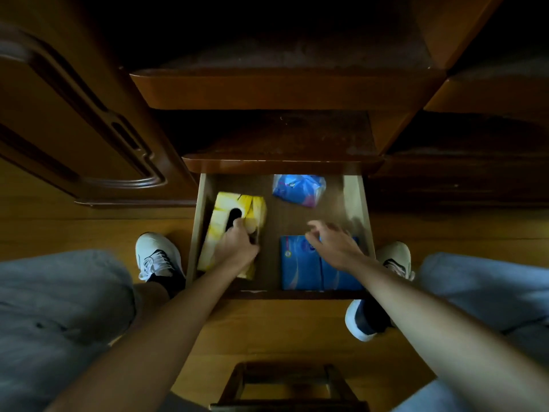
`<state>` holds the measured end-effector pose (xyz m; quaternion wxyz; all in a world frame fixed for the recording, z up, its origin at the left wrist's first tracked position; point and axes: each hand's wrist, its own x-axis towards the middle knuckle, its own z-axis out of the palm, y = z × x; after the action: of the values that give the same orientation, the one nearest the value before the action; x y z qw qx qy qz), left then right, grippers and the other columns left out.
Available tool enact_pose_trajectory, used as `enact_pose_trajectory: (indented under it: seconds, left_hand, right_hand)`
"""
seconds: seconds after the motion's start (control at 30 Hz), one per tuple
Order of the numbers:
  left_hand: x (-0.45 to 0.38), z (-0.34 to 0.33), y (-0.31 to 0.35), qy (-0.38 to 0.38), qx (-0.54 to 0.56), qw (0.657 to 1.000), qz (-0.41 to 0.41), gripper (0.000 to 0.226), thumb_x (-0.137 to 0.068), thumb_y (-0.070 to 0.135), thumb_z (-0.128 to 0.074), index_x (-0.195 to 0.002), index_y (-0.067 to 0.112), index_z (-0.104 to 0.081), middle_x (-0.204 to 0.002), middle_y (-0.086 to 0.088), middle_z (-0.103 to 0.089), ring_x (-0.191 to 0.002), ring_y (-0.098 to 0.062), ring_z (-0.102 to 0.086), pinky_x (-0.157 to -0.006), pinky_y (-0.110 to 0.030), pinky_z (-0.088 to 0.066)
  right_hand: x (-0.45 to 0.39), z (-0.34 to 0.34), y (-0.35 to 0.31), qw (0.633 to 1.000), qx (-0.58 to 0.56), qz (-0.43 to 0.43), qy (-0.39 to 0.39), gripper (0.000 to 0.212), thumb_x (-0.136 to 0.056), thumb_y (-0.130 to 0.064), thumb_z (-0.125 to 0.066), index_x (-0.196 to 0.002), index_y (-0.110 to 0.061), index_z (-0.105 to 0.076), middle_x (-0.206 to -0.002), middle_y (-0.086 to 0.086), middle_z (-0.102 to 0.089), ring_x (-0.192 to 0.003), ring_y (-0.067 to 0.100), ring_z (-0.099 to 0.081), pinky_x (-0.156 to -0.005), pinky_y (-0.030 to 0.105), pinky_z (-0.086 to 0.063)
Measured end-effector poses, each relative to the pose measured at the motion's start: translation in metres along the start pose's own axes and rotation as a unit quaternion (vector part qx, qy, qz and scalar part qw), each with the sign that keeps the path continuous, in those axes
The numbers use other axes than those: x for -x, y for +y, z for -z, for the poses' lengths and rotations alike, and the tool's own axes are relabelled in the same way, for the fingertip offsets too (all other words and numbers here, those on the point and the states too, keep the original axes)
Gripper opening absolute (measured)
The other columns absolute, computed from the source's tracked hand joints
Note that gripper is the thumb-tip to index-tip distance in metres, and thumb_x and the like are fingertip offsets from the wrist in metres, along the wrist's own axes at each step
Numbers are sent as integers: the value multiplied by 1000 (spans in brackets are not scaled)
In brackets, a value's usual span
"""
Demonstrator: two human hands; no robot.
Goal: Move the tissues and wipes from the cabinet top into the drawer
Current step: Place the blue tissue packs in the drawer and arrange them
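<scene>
Yellow tissue box (221, 230) sits left in open drawer (353, 203), left hand (237, 248) gripping it. Right hand (334, 248) loose, blurry, over near-right blue pack (300, 269). Blue wipes bag (298, 190) far right.

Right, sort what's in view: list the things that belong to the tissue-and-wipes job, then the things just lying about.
Part of the job:
yellow tissue box, under the left hand
blue flat pack, below the right hand
blue soft packet, at the back
open drawer holding all three

Just about:
wooden stool
cabinet door
</scene>
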<state>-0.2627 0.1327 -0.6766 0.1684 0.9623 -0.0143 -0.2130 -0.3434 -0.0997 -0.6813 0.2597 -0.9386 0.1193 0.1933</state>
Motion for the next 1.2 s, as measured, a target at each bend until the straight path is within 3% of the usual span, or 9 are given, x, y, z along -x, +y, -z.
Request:
enact_pose_trajectory:
  seconds: [0.13, 0.33, 0.43, 0.6, 0.73, 0.97, 1.07, 1.13, 1.2]
  left_hand:
    - [-3, 40, 16, -23, -14, 992, -125, 86, -81, 32, -76, -153, 22, -31, -125, -5, -63, -104, -24, -63, -69, -31, -50]
    - [22, 64, 5, -116, -198, 939, -257, 82, -80, 54, -72, -151, 35, -35, -123, -3, -67, -96, -20, -63, -65, -25, -43]
    - [31, 61, 6, -127, -239, 922, -276, 84, -80, 53, -73, -153, 37, -34, -124, -2, -67, -110, -24, -63, -74, -29, -43]
    - [30, 87, 5, -105, -294, 892, -328, 81, -82, 37, -73, -153, 39, -34, -115, 0, -68, -105, -21, -64, -73, -28, -43]
    - [31, 93, -3, -147, -335, 876, -314, 78, -83, 25, -71, -152, 39, -35, -132, -1, -62, -121, -24, -58, -86, -33, -47]
    - [30, 37, -30, -244, -169, 916, -269, 77, -83, 17, -72, -147, 41, -37, -144, 1, -54, -132, -27, -49, -99, -42, -50]
    - [23, 33, -42, -294, -104, 925, -218, 70, -80, 36, -74, -143, 41, -44, -145, 2, -52, -131, -24, -47, -104, -44, -46]
    - [21, 33, -33, -365, 8, 921, -138, 54, -74, 63, -70, -122, 40, -62, -132, 8, -59, -121, -13, -53, -102, -37, -47]
    - [18, 29, -22, -360, 57, 924, -115, 43, -76, 76, -59, -86, 35, -67, -93, 11, -64, -91, -7, -59, -78, -31, -47]
  right_hand:
    - [2, -11, -1, 1000, -1, -5, -11, 51, -106, -47, -38, -151, -23, -39, -149, 8, -53, -139, 30, -42, -109, 47, -33]
    - [2, -14, -2, 1000, 0, -13, -9, 43, -104, -45, -42, -139, -20, -45, -141, 13, -57, -133, 34, -48, -107, 47, -36]
    - [3, -14, -1, 1000, -8, -8, -4, 35, -104, -42, -45, -133, -21, -47, -138, 13, -58, -130, 34, -50, -105, 48, -38]
    - [5, -14, 0, 1000, -14, 9, 5, 50, -104, -41, -46, -151, -27, -38, -148, 10, -52, -139, 30, -44, -114, 47, -31]
    - [7, -16, -4, 998, 55, 33, -20, 57, -98, -44, -54, -150, -27, -38, -150, 5, -51, -138, 26, -45, -115, 45, -30]
    - [6, -11, -3, 998, 56, 13, -22, 58, -98, -36, -55, -152, -24, -39, -149, 6, -52, -137, 28, -45, -113, 43, -31]
    - [4, -12, -6, 999, 39, -2, -13, 56, -98, -37, -54, -151, -25, -41, -146, 6, -55, -134, 27, -48, -111, 43, -34]
    - [2, -14, -11, 999, 37, 6, -26, 55, -97, -36, -53, -150, -26, -41, -145, 5, -55, -133, 27, -48, -112, 43, -34]
    - [-1, -15, -19, 999, 26, 19, -37, 55, -97, -36, -54, -150, -29, -41, -146, 4, -54, -134, 26, -46, -112, 44, -33]
